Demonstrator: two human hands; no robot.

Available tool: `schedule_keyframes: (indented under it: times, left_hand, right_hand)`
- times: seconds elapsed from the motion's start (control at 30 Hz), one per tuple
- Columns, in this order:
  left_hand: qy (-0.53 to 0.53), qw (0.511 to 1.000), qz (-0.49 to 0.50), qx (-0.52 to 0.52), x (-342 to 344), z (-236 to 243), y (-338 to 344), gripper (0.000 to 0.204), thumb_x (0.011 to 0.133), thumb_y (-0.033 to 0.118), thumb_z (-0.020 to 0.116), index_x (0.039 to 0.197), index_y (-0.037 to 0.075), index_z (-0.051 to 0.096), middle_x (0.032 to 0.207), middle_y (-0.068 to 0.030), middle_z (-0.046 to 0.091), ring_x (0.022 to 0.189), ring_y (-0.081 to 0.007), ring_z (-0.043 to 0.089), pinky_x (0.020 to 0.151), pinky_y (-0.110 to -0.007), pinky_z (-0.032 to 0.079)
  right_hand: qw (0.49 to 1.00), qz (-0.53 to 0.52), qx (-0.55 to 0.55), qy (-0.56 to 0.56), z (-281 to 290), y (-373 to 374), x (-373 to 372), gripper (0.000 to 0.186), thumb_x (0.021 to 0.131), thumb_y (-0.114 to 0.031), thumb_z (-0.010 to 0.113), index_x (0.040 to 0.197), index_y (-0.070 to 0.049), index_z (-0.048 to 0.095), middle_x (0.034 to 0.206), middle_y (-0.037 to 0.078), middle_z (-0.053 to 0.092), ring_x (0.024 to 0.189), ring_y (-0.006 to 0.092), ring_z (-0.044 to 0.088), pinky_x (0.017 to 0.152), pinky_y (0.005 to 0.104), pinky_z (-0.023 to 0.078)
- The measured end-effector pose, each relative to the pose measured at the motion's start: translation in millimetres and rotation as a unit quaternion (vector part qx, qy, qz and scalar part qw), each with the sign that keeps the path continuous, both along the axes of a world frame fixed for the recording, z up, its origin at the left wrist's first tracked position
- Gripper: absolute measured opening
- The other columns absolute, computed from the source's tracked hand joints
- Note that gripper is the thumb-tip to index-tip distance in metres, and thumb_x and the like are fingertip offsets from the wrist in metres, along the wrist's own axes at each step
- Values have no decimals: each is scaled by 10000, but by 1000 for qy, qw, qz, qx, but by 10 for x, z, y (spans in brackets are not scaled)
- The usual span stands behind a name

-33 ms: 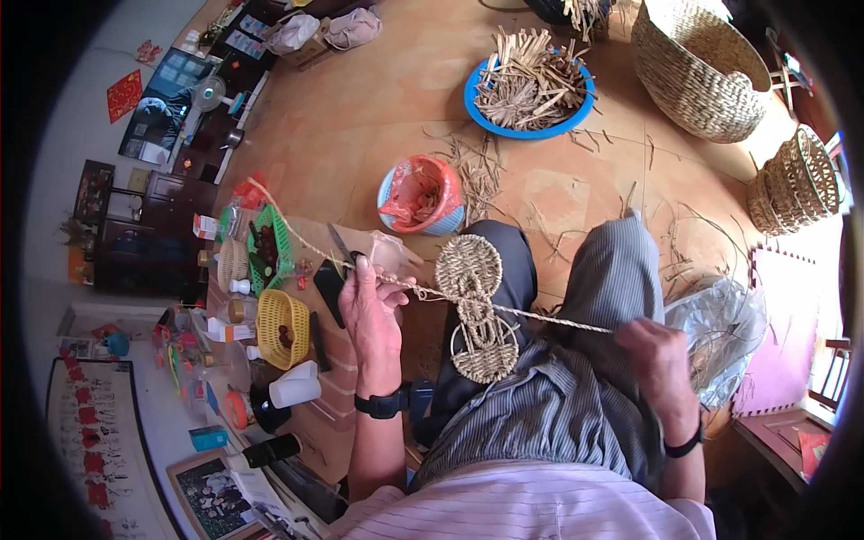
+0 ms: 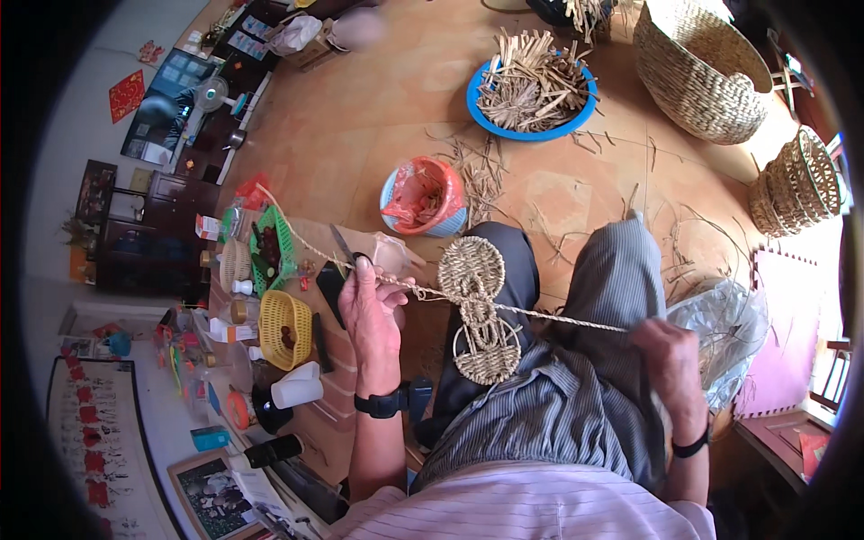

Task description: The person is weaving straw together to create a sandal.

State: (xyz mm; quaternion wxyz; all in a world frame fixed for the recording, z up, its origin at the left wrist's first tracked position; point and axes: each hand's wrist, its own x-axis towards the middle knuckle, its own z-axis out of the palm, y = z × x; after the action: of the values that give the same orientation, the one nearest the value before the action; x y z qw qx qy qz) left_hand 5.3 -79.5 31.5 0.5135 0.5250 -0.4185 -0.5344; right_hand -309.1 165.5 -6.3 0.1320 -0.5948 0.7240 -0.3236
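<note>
A woven straw piece (image 2: 486,310) with two round ends lies across my lap, over the dark trouser leg. A thin twisted straw cord (image 2: 567,319) runs taut across its narrow middle between my hands. On the left side, my left hand (image 2: 371,301) is closed on the cord, which continues past it towards the table. Close behind the thumb shows a dark pointed blade (image 2: 340,243); whether the hand holds it I cannot tell. My right hand (image 2: 666,360), over the striped cloth on my right leg, is closed on the cord's other stretch, fingertips partly hidden.
At left, the table carries a green basket (image 2: 272,247), a yellow basket (image 2: 285,330) and a white cup (image 2: 297,387). Ahead stand a red-lined bucket (image 2: 423,196) and a blue basin (image 2: 531,94) of dried stalks. Large woven baskets (image 2: 702,76) and a clear plastic bag (image 2: 724,333) are at right.
My right hand has moved slightly to the right, with a bit more cord showing towards it. My left hand keeps its place on the cord.
</note>
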Motion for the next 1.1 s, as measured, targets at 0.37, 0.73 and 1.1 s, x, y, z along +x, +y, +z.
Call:
schedule_keyframes:
  times: [0.37,0.73,1.1]
  left_hand:
    - [-32,998,-19,-41,8,-80,-346,180,1016,286,645,936,137,584,800,-2,607,670,-147,615,618,-310,524]
    - [-36,995,-16,-88,156,124,-961,364,993,359,686,1174,54,607,933,-28,653,830,-135,639,740,-270,524]
    - [-149,934,-289,-150,-1482,347,-501,364,1018,264,649,1236,-18,577,1069,-101,645,875,-139,664,739,-250,508]
  right_hand:
    - [946,-248,56,-200,-1118,1346,-1525,174,971,-75,586,801,-38,589,712,4,543,642,104,469,597,285,384]
    - [910,-321,47,-258,-1588,1610,-2130,300,980,-298,684,815,-49,662,697,-55,505,673,45,423,604,242,344]
    - [683,-533,-143,-478,-2780,1396,-1547,203,1007,-272,574,943,-100,660,625,-35,486,475,80,416,417,254,323]
